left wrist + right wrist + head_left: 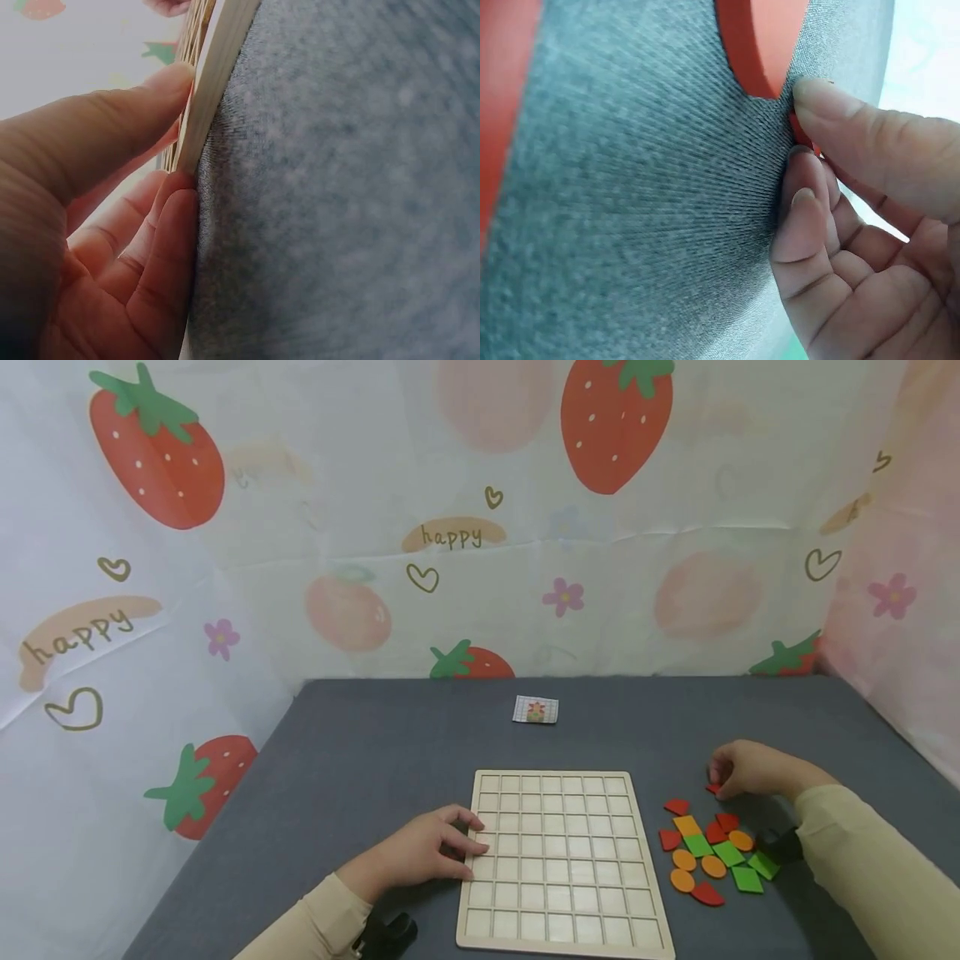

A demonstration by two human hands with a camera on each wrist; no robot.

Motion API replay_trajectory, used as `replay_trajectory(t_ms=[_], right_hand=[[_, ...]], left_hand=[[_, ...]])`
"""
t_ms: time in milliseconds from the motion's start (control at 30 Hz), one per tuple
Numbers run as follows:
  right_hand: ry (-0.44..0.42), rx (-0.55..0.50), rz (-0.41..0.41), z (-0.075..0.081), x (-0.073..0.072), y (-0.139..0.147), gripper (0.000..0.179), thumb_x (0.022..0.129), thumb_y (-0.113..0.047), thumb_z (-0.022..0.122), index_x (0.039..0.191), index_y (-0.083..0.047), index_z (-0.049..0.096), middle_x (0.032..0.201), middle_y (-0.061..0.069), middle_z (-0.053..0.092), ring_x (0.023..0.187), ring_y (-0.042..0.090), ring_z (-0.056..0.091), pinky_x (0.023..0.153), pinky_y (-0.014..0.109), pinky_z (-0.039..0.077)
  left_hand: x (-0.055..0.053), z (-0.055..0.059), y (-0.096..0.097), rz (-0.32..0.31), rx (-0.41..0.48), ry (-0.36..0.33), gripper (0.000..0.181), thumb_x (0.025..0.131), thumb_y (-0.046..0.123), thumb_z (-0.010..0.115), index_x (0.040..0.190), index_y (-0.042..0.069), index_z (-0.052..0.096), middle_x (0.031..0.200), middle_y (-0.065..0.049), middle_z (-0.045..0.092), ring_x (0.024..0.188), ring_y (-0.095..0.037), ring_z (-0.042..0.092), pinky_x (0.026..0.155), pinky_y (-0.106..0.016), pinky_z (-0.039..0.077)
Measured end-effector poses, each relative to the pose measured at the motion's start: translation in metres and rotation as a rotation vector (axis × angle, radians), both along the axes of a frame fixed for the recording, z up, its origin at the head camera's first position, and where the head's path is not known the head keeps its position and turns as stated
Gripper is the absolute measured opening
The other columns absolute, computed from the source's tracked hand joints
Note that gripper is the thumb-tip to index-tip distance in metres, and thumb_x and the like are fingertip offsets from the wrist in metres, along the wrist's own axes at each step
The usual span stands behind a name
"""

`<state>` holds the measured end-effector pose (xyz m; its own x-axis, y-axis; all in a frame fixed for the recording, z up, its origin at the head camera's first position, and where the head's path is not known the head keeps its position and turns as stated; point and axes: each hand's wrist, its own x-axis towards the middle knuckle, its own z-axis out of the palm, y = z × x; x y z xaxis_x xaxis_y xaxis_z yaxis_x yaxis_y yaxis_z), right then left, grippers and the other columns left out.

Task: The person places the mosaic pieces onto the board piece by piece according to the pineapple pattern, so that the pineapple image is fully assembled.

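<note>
Thumb and fingers of the right hand (753,770) are drawn together, pinching a small red piece (803,132) just above the far edge of a scattered group; most of that piece is hidden, and whether it touches the cloth I cannot tell. Another red wedge (761,45) lies near the fingertips in the right wrist view.

Nearer the front are the loose pieces, lying flat: more red wedges (707,894), four orange discs (713,867), one orange square (686,825) and four green pieces (747,879). Two of the red wedges lie against each other, and the orange square meets a green piece at its corner.

Left of this group sits the wooden board (551,870), a shallow tray divided by thin ridges into rows of square compartments inside a raised rim. Bare pale wood shows in every compartment that the hand leaves in view; all the loose pieces lie outside the rim. The left hand (427,852) is relaxed, its fingers spread and slightly bent, resting at the board's left edge, with some fingertips over the rim.

Beyond the board, a small card (536,709) with a coloured picture lies on the grey cloth (390,735). Behind stands a pale backdrop (360,468) printed with strawberries, hearts and "happy".
</note>
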<state>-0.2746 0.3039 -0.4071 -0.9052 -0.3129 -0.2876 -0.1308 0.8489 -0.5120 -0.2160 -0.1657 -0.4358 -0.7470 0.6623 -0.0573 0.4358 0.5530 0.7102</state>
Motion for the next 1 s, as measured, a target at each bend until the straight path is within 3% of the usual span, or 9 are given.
replay_trajectory(t_ms=[433, 667, 800, 900, 1000], right_hand=[[-0.11, -0.01, 0.012, 0.001, 0.0, -0.003, 0.018, 0.075, -0.005, 0.071, 0.072, -0.007, 0.053, 0.067, 0.001, 0.051, 0.059, 0.016, 0.047, 0.053, 0.03, 0.04], [-0.088, -0.077, 0.035, 0.011, -0.004, -0.02, 0.006, 0.079, -0.006, 0.067, 0.073, -0.005, 0.066, 0.064, -0.001, 0.056, 0.056, 0.014, 0.048, 0.053, 0.03, 0.042], [-0.047, -0.116, 0.09, 0.019, -0.007, -0.037, 0.009, 0.084, -0.01, 0.063, 0.081, -0.007, 0.071, 0.062, 0.001, 0.058, 0.055, 0.015, 0.048, 0.055, 0.03, 0.043], [-0.014, -0.127, 0.134, 0.024, -0.007, -0.053, 0.012, 0.086, -0.012, 0.061, 0.086, -0.008, 0.073, 0.064, 0.001, 0.06, 0.055, 0.015, 0.049, 0.055, 0.031, 0.043], [-0.001, -0.14, 0.164, 0.028, -0.005, -0.071, 0.012, 0.086, -0.013, 0.062, 0.087, -0.009, 0.073, 0.069, 0.002, 0.063, 0.058, 0.016, 0.049, 0.056, 0.031, 0.044]], left_hand=[[-0.002, -0.004, 0.0, 0.004, 0.043, -0.041, 0.036, 0.074, 0.018, 0.076, 0.11, 0.013, 0.069, 0.115, 0.001, 0.05, 0.081, -0.006, 0.051, 0.071, -0.021, 0.048], [0.0, -0.001, 0.001, 0.014, 0.023, -0.036, 0.037, 0.075, 0.02, 0.075, 0.111, 0.014, 0.069, 0.118, 0.001, 0.052, 0.082, -0.006, 0.053, 0.072, -0.02, 0.047], [0.001, -0.001, 0.0, -0.015, 0.01, -0.052, 0.042, 0.074, 0.025, 0.076, 0.115, 0.017, 0.066, 0.13, 0.002, 0.051, 0.106, -0.011, 0.055, 0.078, -0.02, 0.047], [0.001, 0.0, -0.003, -0.063, -0.012, -0.07, 0.049, 0.074, 0.028, 0.075, 0.12, 0.019, 0.063, 0.138, 0.004, 0.045, 0.125, -0.015, 0.042, 0.088, -0.022, 0.043], [0.001, 0.001, -0.004, -0.112, -0.048, -0.071, 0.054, 0.074, 0.03, 0.074, 0.125, 0.021, 0.058, 0.142, 0.006, 0.039, 0.131, -0.016, 0.033, 0.098, -0.026, 0.037]])
